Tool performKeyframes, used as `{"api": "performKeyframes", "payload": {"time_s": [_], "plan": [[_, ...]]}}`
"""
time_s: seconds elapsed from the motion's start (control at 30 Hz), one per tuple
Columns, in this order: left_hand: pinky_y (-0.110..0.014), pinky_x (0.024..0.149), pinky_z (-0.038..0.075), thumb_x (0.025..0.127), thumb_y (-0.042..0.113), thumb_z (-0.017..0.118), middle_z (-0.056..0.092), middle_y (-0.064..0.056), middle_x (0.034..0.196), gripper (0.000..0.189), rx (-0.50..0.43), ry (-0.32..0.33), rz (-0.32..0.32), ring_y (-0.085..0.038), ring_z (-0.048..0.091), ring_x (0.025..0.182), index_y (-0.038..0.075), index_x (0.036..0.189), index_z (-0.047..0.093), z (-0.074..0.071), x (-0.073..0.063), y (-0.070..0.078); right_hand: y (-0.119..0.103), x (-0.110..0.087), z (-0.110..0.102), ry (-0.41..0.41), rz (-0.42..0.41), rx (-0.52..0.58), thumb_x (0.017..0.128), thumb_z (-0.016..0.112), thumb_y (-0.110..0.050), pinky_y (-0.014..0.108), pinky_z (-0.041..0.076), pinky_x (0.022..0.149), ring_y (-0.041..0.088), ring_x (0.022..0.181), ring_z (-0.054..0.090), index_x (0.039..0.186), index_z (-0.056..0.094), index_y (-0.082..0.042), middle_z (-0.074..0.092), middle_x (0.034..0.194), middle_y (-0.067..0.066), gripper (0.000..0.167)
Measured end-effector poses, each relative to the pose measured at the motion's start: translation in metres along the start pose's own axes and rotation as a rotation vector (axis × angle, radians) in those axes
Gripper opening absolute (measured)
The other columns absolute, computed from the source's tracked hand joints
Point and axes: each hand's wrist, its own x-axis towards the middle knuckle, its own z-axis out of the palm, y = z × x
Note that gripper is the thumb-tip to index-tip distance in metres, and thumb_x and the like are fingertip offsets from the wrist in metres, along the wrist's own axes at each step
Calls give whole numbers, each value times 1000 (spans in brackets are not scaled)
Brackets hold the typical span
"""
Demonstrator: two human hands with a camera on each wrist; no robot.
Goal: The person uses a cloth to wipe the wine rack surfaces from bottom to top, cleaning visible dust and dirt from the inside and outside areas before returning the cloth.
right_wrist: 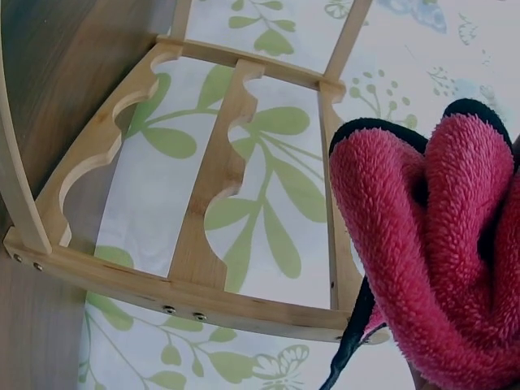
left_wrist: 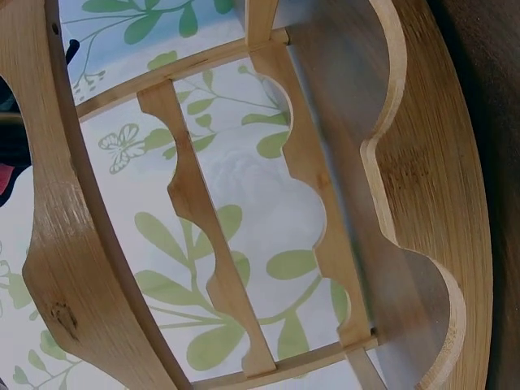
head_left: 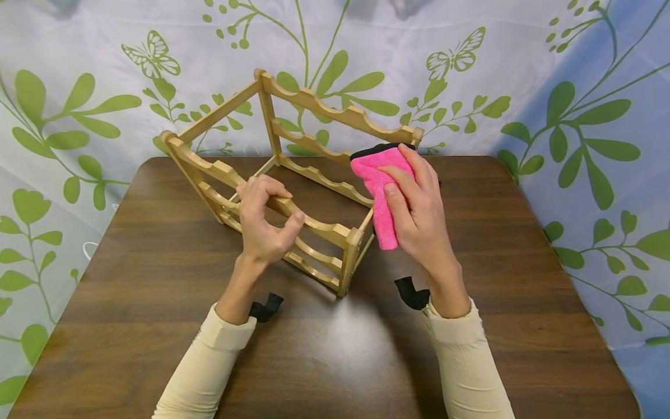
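Observation:
A light wooden wine rack (head_left: pixel 335 233) with scalloped rails stands on the table, turned at an angle. My left hand (head_left: pixel 264 218) grips its near top rail, thumb on the near side and fingers over the far side. In the left wrist view, scalloped rails (left_wrist: pixel 435 162) show close up, but no hand is visible. A folded pink plush cloth (head_left: pixel 378 171) with a black edge is in my right hand (head_left: pixel 421 209), beside the rack's right end. Up close in the right wrist view, the cloth (right_wrist: pixel 422 268) bunches in folds next to the screwed end post (right_wrist: pixel 236 307).
The dark wooden table (head_left: pixel 481 244) carries the rack. A pale curtain (head_left: pixel 471 75) with green leaves and butterflies hangs behind and along the sides. Small black pieces (head_left: pixel 412 294) show beside both wrists.

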Motion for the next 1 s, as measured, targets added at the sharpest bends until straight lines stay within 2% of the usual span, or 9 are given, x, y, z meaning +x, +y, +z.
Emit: {"api": "performKeyframes", "payload": {"time_s": [0.33, 0.6, 1.0], "plan": [[-34, 82, 18, 66, 23, 59, 53, -11, 72, 25, -46, -2, -5, -27, 41, 69, 1, 77, 55, -2, 0, -2, 2, -1, -2, -9, 10, -89, 97, 53, -15, 50, 29, 108, 30, 134, 36, 117, 67, 1, 46, 144, 20, 30], [-35, 80, 20, 65, 23, 59, 55, -11, 71, 24, -50, -9, -1, -26, 44, 68, 1, 75, 56, -3, 3, -3, 0, -2, -1, 33, 70, -151, 98, 53, -20, 50, 30, 107, 27, 134, 36, 116, 68, 0, 47, 144, 18, 31], [-36, 83, 19, 63, 19, 59, 53, -11, 69, 21, -146, -19, -28, -20, 44, 72, 0, 72, 56, -7, 6, -6, 2, -3, -3, 57, 99, -190, 98, 53, -19, 51, 32, 106, 28, 135, 35, 119, 67, 0, 46, 145, 18, 32]]}}
